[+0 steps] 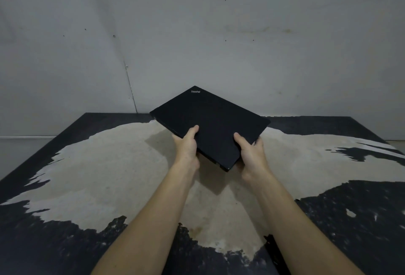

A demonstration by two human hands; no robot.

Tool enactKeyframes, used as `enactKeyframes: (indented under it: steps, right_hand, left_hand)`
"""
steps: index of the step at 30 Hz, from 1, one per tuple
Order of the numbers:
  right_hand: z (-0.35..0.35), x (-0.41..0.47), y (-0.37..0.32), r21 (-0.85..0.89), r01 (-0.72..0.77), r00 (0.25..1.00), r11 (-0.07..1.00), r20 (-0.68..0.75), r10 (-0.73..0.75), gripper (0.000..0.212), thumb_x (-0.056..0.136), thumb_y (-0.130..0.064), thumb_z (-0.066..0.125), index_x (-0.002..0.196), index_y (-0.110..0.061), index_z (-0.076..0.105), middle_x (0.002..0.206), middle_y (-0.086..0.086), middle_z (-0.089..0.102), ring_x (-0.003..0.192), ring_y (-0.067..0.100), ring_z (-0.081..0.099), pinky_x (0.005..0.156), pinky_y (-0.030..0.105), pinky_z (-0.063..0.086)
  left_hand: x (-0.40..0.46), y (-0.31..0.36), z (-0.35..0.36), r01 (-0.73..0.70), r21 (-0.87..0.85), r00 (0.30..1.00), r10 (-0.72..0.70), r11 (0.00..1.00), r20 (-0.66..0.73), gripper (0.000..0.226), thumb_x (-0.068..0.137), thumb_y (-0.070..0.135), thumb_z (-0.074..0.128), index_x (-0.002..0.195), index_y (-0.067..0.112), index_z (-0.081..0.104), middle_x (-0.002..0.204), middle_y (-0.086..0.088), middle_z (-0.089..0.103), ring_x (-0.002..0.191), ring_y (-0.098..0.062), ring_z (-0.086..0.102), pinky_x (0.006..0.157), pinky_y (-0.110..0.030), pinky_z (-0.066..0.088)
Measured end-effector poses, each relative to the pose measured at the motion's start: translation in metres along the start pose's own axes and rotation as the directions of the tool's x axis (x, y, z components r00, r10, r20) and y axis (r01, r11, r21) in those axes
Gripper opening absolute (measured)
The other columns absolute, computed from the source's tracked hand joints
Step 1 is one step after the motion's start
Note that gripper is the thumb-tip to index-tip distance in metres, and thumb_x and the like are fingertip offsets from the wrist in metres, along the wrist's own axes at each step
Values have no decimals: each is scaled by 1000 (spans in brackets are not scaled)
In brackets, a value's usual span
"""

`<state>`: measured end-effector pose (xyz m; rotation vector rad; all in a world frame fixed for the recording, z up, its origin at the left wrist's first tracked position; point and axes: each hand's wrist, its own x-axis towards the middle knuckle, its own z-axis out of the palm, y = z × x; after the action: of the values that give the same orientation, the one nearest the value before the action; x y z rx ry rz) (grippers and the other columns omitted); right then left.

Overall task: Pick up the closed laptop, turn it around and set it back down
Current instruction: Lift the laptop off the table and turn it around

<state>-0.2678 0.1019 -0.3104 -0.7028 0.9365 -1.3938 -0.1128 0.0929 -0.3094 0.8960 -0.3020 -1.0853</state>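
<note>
A closed black laptop (210, 121) hangs in the air above the table, turned diagonally so one corner points at me and the corner with the small logo points at the wall. My left hand (186, 145) grips its near left edge, thumb on the lid and fingers underneath. On the near right edge my right hand (251, 153) holds it the same way. The laptop's shadow falls on the table under it.
The table (105, 171) has a worn top, pale bare patches in the middle and black coating around the edges. A grey wall (197, 33) stands close behind its far edge. A thin dark object (272, 252) lies near the front edge by my right forearm.
</note>
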Motion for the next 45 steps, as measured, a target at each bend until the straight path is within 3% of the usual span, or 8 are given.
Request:
enactKeyframes:
  steps: [3, 9, 15, 21, 25, 38, 42, 45]
  right_hand:
    - [-14, 7, -16, -111, -41, 992, 993, 111, 53, 25, 99, -36, 69, 120, -22, 70, 112, 3, 81, 86, 17, 79, 67, 35, 64]
    - [-53, 32, -45, -191, -112, 979, 975, 144, 141, 51, 88, -68, 66, 94, -20, 84, 95, 6, 79, 80, 22, 78, 83, 41, 64]
    - [-51, 34, -54, -360, -186, 946, 914, 188, 266, 79, 86, -76, 59, 127, -10, 72, 122, 15, 78, 101, 30, 76, 84, 41, 59]
    - [-31, 30, -53, -417, -262, 885, 870, 255, 389, 83, 78, -79, 66, 125, -11, 73, 88, 4, 77, 85, 26, 74, 64, 31, 61]
    - [-23, 33, -50, -364, -300, 868, 882, 279, 410, 76, 76, -72, 74, 129, -17, 76, 119, 5, 79, 107, 27, 77, 72, 34, 64]
    - [-38, 37, -36, -251, -304, 894, 919, 258, 366, 27, 97, -31, 71, 109, -8, 80, 102, 9, 83, 84, 21, 81, 62, 29, 63]
    - [-38, 38, -31, -171, -307, 909, 936, 239, 342, 29, 95, -30, 72, 113, -8, 79, 104, 10, 83, 85, 22, 81, 63, 30, 64]
    - [-37, 38, -28, -103, -310, 921, 945, 213, 325, 29, 95, -31, 72, 112, -9, 79, 104, 9, 83, 85, 22, 81, 62, 31, 64]
  left_hand:
    - [5, 15, -8, 2, -15, 1000, -2, 1000, 18, 49, 87, 6, 74, 131, 20, 55, 122, -10, 74, 103, -30, 74, 85, -50, 63]
    - [2, 45, -27, 52, 126, 993, -64, 991, 97, 45, 90, 12, 72, 133, 14, 63, 121, -12, 77, 105, -32, 75, 80, -43, 65]
    - [-2, 58, -43, 160, 282, 961, -214, 946, 175, 29, 89, 18, 70, 116, 8, 71, 98, -14, 81, 84, -31, 78, 69, -42, 63]
    - [-5, 60, -52, 181, 393, 921, -295, 902, 254, 26, 92, 15, 66, 114, 2, 71, 87, -14, 80, 68, -27, 77, 54, -34, 62]
    - [-2, 58, -56, 192, 453, 884, -354, 870, 306, 18, 94, 14, 63, 105, 3, 73, 82, -13, 80, 65, -26, 77, 53, -32, 62]
    - [5, 51, -55, 115, 540, 808, -394, 834, 438, 34, 83, 10, 68, 117, 8, 74, 98, -14, 81, 78, -27, 79, 62, -34, 63]
    - [10, 54, -55, 209, 408, 849, -372, 889, 375, 40, 98, 26, 51, 87, 10, 85, 83, -7, 81, 71, -20, 77, 63, -25, 60]
    - [10, 57, -60, 275, 251, 809, -364, 928, 462, 67, 97, 55, 45, 125, 1, 73, 122, -20, 73, 112, -31, 70, 104, -38, 49]
